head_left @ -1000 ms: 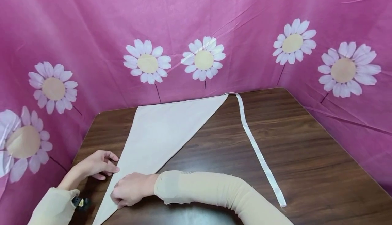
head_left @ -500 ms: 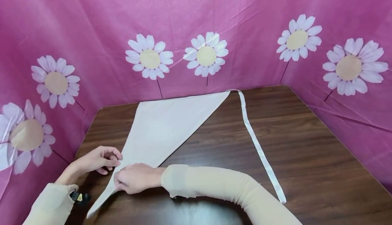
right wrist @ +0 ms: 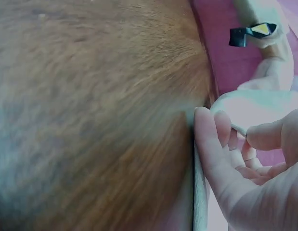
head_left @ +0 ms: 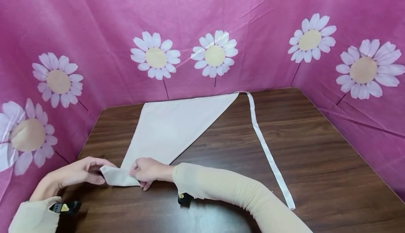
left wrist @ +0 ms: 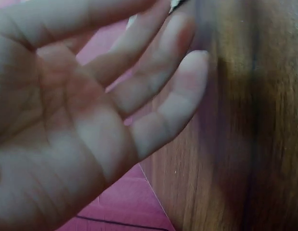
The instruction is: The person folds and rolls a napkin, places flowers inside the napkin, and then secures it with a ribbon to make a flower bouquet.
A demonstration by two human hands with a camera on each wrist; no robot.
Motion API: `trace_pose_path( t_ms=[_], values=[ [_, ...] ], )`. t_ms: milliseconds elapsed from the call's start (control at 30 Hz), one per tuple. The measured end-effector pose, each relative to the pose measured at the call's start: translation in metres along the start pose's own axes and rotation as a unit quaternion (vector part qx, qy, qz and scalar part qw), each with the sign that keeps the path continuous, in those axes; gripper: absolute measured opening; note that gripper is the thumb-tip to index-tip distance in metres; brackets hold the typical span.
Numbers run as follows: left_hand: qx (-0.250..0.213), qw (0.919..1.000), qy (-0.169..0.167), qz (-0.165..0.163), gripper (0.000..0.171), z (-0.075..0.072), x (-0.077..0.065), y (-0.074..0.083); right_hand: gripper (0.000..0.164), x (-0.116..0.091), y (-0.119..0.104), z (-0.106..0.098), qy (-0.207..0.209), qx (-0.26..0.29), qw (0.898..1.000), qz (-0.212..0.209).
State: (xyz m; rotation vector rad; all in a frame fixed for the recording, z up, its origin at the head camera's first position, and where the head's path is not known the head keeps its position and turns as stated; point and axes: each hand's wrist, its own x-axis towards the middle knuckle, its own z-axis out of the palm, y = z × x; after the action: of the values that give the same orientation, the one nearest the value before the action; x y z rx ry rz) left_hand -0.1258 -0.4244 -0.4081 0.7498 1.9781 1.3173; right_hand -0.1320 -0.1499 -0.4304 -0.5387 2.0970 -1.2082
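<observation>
An off-white cloth [head_left: 171, 124] with a long white strap [head_left: 269, 155] lies flat across the wooden table, tapering to a point at the far right. Its near end is lifted and folded over to the left. My right hand [head_left: 150, 172] pinches that end between thumb and fingers, as the right wrist view also shows. Beside the folded tip [head_left: 118, 176], my left hand [head_left: 80, 172] has loosely bent fingers; in the left wrist view the palm [left wrist: 67, 125] shows and the fingers are spread. Whether the left fingertips touch the cloth is hard to tell.
The dark wooden table [head_left: 300, 138] reaches back to a pink curtain [head_left: 253, 7] printed with white daisies, which hangs at the back and both sides. The strap trails down the table's right half. Each wrist carries a small black device [head_left: 64, 207].
My right hand has lifted the cloth's near pointed end and brought it up and rightward, folding it over. The left hand has shifted left and slightly down, away from the cloth's left edge.
</observation>
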Motion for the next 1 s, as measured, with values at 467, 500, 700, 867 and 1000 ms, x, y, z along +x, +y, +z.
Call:
trace_pose_path(
  t_ms=[467,500,700,867,1000],
  values=[
    [0.004,0.9984,0.018,-0.053,0.022,0.017,-0.001,0.006,0.012,-0.009,0.003,-0.003,-0.007,0.06,0.998,-0.005],
    [0.011,0.9984,0.017,-0.052,0.023,0.017,0.0,0.007,0.012,-0.01,0.001,-0.003,-0.005,0.048,0.999,-0.016],
    [0.06,0.9979,0.004,-0.023,0.023,0.026,0.004,0.012,0.017,-0.017,-0.006,0.002,0.03,-0.069,0.994,-0.086],
    [0.067,0.9977,-0.01,0.007,0.02,0.036,0.004,0.01,0.015,-0.02,-0.005,0.01,0.039,-0.166,0.978,-0.117],
    [0.039,0.9991,-0.003,0.019,0.013,0.043,0.003,0.004,0.018,-0.021,0.001,0.014,0.027,-0.159,0.982,-0.098]
  ],
)
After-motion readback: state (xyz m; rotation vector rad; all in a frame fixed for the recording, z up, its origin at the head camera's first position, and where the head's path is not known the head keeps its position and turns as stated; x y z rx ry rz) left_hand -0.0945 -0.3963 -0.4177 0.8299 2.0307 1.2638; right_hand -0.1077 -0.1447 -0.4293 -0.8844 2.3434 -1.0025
